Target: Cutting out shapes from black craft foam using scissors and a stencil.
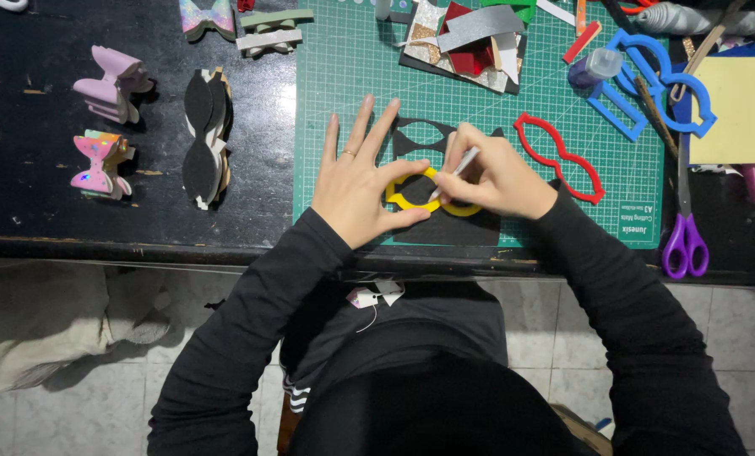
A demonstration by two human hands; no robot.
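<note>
2 bare hands work at a green gridded cutting mat [344,76]: the left hand [362,181], fingers spread flat, pins a yellow bow-shaped plastic template [411,201] onto a black sheet [445,226] at the mat's near edge, while the right hand [496,176] pinches a slim silver pen [455,171] against the template's inner rim. Purple-handled scissors [684,241] lie well apart.

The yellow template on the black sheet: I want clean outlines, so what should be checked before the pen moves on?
1. Left hand pressing the yellow template flat: ok.
2. Right hand gripping the pen, tip at the template's edge: ok.
3. Black sheet lying on the green cutting mat: ok.
4. Red template lying apart from the work: ok.
5. Traced line unbroken: cannot tell.
</note>
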